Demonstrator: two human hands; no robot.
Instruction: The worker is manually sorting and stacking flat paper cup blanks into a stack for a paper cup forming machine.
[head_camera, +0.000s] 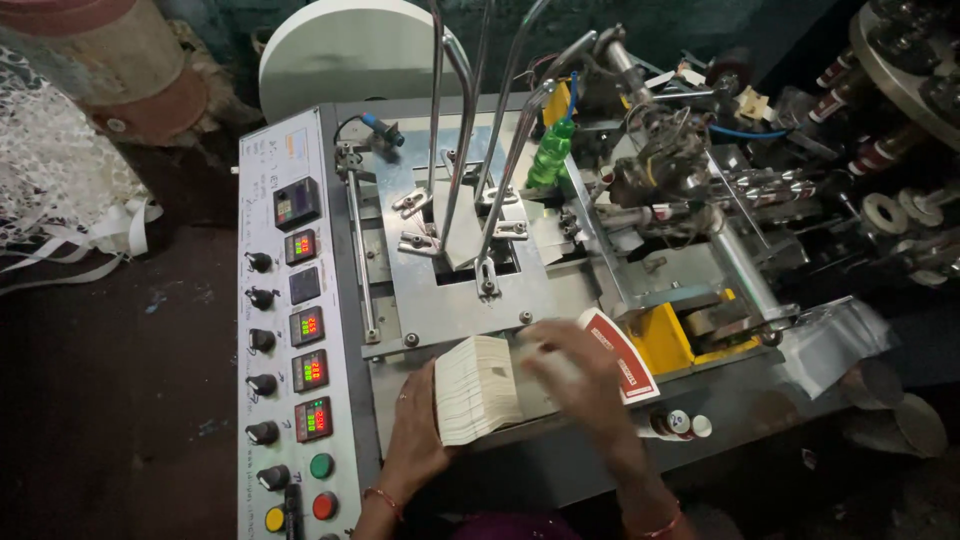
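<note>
A thick stack of cream paper blanks (477, 388) rests on edge on the grey machine bed (440, 310). My left hand (415, 430) cups the stack's left end from below. My right hand (575, 372), blurred by motion, lies over the stack's right end. Fanned under it are red-and-white printed blanks (622, 358). Bent metal guide rods (470, 130) rise from a feed slot just beyond the stack.
A control panel (292, 330) with red digital readouts, black knobs and coloured buttons runs down the left. A large white paper roll (350, 50) stands behind. A green bottle (552, 152), yellow block (662, 338), small bottle (680, 424) and machine gears lie to the right.
</note>
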